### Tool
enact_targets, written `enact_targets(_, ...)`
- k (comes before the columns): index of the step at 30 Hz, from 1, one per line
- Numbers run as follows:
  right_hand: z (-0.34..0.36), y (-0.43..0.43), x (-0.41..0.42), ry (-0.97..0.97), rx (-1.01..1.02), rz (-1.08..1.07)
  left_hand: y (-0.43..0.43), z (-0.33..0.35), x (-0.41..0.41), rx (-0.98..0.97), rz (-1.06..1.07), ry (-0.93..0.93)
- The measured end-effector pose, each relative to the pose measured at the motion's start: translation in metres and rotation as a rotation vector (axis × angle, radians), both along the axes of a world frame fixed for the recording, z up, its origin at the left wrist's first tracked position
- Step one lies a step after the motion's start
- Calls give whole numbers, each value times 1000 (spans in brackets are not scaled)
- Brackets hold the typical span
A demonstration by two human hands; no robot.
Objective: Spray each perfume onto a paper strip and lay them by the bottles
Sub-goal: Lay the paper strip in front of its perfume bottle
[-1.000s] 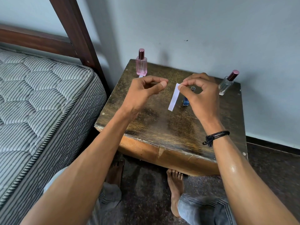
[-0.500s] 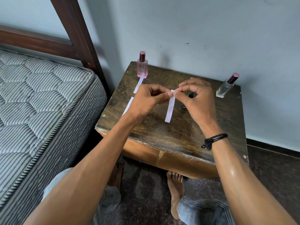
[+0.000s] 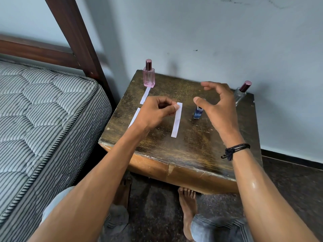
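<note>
On the dark wooden side table [image 3: 192,147] stand three perfume bottles: a pink bottle [image 3: 149,75] at the back left, a small blue bottle [image 3: 198,113] in the middle, a clear bottle [image 3: 242,93] with a dark red cap at the back right. My left hand [image 3: 157,110] pinches the top of a white paper strip [image 3: 176,123], which hangs down over the table just left of the blue bottle. My right hand [image 3: 218,105] hovers open above and around the blue bottle, fingers spread. Two more strips lie at the left: one strip [image 3: 145,95] by the pink bottle, another strip [image 3: 134,117] partly behind my left hand.
A striped mattress [image 3: 43,119] and a dark wooden bed post [image 3: 78,39] stand close on the left. A grey wall runs right behind the table. My bare feet [image 3: 187,203] rest on the dark floor under the table's front edge.
The strip passed from my right hand to my left hand. My right hand let go, opened and moved right over the blue bottle.
</note>
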State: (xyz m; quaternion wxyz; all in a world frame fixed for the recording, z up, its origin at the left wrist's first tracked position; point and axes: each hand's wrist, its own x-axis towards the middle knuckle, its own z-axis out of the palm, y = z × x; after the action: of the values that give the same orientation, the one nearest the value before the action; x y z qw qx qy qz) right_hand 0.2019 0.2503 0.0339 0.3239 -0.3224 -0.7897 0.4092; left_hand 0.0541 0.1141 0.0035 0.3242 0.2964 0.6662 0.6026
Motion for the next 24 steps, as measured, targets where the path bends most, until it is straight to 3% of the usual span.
enact_targets(3,4,9,7,-140,-228,84,3,-7,-3,-73,26,62)
enact_targets(6,1,15,12,-342,-304,141,9,-15,-6,-133,42,174)
enact_targets(24,-19,19,-3,-439,-141,25,67,-24,-12,-382,136,556)
